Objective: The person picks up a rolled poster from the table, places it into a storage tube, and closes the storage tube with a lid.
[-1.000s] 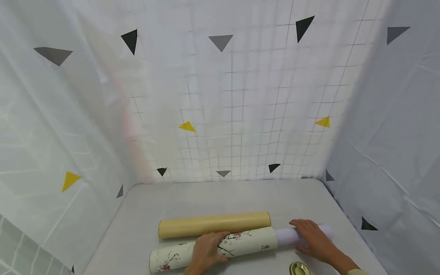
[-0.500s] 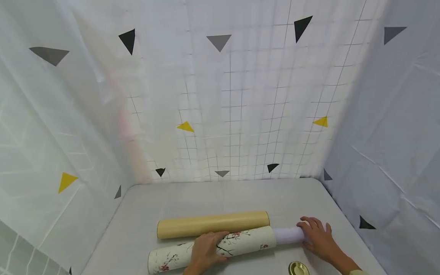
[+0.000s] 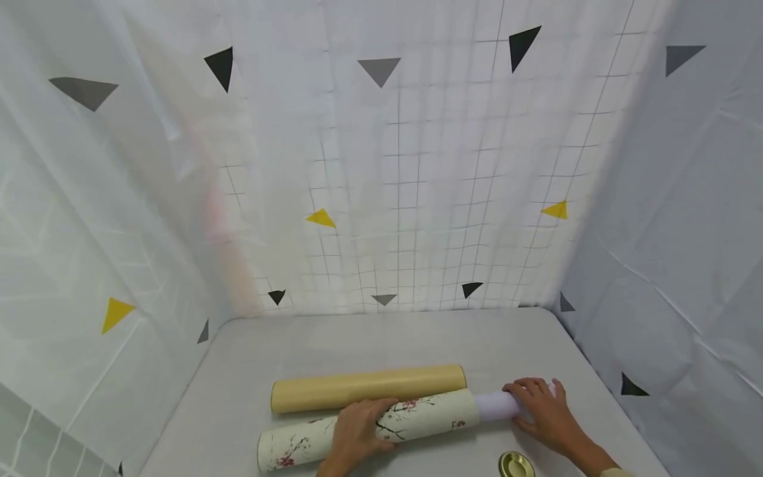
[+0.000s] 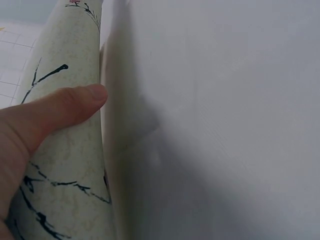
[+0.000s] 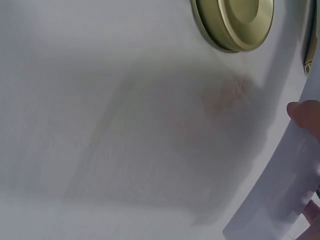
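Note:
A pale cardboard tube (image 3: 432, 419) printed with blossom branches lies slanted across the near part of the table. My left hand (image 3: 357, 430) grips it around the middle; in the left wrist view the thumb lies across the printed tube (image 4: 70, 150). From the tube's right end sticks out a rolled white sheet of paper (image 3: 496, 405), its other part hidden inside. My right hand (image 3: 544, 412) holds this roll near its outer end. The right wrist view shows the thumb on the paper roll (image 5: 280, 185).
A plain tan tube (image 3: 369, 389) lies just behind the printed one. Near the front edge, below my right hand, is a round gold lid (image 3: 516, 466). White sheeting with triangle marks (image 3: 384, 299) closes off the table's back and sides.
My right hand slid rightward along the paper roll, then came back left. The roll's outer end now appears nearer the printed tube. My left hand has kept its grip.

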`<state>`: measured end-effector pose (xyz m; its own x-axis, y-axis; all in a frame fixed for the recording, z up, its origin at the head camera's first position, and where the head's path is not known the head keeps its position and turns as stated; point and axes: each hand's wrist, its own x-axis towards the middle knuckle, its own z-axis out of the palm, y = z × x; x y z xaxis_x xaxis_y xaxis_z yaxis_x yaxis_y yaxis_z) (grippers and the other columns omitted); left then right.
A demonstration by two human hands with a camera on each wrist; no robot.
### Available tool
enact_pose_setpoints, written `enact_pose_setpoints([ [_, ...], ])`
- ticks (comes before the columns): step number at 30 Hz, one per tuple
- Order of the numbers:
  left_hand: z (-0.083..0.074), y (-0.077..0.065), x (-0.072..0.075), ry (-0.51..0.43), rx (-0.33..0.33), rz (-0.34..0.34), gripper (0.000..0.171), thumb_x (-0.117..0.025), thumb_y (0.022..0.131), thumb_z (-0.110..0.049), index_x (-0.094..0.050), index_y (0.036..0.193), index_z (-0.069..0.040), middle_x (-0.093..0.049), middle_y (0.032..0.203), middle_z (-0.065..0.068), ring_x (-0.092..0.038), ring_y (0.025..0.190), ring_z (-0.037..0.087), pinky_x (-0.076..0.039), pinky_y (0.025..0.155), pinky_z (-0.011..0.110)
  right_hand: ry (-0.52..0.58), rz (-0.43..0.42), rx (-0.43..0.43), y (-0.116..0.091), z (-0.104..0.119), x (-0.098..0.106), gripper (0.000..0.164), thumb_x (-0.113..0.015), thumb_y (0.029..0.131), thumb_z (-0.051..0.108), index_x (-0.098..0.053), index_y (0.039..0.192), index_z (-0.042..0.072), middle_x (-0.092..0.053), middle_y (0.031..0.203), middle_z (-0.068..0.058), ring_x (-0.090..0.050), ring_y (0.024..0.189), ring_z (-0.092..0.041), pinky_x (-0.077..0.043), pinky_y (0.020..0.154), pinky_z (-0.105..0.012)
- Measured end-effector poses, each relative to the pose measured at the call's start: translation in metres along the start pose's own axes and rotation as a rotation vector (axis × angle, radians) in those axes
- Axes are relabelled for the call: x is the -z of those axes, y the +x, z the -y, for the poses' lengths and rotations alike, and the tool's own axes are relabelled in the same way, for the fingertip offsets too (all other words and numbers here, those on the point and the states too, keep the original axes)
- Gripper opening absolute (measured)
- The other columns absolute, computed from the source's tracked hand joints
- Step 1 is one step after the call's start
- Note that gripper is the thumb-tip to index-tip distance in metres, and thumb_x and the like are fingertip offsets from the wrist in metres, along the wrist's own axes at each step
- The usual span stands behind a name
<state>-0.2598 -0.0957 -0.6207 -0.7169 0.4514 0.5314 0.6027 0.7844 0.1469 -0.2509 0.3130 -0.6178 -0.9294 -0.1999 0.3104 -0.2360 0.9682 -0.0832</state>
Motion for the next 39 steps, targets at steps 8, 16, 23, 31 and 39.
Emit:
enact_pose_setpoints([
  [8, -0.002, 0.001, -0.003, 0.014, -0.008, -0.006, 0.085, -0.098, 0.048, -0.056, -0.071, 0.125, -0.030, -0.079, 0.109, -0.015, -0.073, 0.085, 0.005, -0.053, 0.066, 0.018, 0.029, -0.043, 0.072, 0.003, 0.017, 0.003, 0.064, -0.094, 0.069, 0.032, -0.065, 0.125, 0.025, -0.066, 0.121, -0.002, -0.058, 0.119, -0.029, -0.031, 0.105, -0.077],
  [16, -0.003, 0.004, -0.002, 0.001, 0.010, 0.023, 0.083, -0.098, 0.050, -0.053, -0.071, 0.125, -0.030, -0.078, 0.114, -0.015, -0.074, 0.091, 0.007, -0.056, 0.072, 0.022, 0.051, -0.060, 0.125, 0.011, 0.029, 0.001, 0.065, -0.094, 0.069, 0.035, -0.065, 0.127, 0.026, -0.067, 0.121, 0.001, -0.057, 0.119, -0.027, -0.030, 0.106, -0.075],
  [23, -0.003, 0.002, -0.001, 0.005, -0.003, -0.003, 0.084, -0.098, 0.048, -0.053, -0.071, 0.124, -0.029, -0.079, 0.111, -0.015, -0.074, 0.088, 0.007, -0.055, 0.069, 0.021, 0.092, -0.059, 0.170, 0.013, 0.035, -0.003, 0.064, -0.094, 0.069, 0.038, -0.065, 0.126, 0.029, -0.069, 0.119, 0.008, -0.056, 0.119, -0.025, -0.028, 0.106, -0.076],
  [31, -0.003, 0.001, -0.003, 0.012, -0.016, -0.005, 0.084, -0.098, 0.049, -0.054, -0.071, 0.124, -0.029, -0.079, 0.110, -0.015, -0.073, 0.086, 0.006, -0.055, 0.068, 0.020, 0.128, -0.090, 0.202, 0.010, 0.044, -0.006, 0.070, -0.095, 0.067, 0.036, -0.064, 0.129, 0.026, -0.068, 0.119, 0.009, -0.055, 0.118, -0.022, -0.030, 0.105, -0.074],
  [39, -0.003, 0.001, -0.002, 0.019, -0.020, -0.036, 0.086, -0.099, 0.047, -0.054, -0.070, 0.124, -0.029, -0.079, 0.105, -0.014, -0.073, 0.086, 0.005, -0.055, 0.069, 0.021, 0.142, -0.115, 0.249, 0.014, 0.047, -0.002, 0.072, -0.095, 0.066, 0.030, -0.063, 0.130, 0.017, -0.065, 0.119, 0.007, -0.056, 0.118, -0.022, -0.033, 0.105, -0.066],
])
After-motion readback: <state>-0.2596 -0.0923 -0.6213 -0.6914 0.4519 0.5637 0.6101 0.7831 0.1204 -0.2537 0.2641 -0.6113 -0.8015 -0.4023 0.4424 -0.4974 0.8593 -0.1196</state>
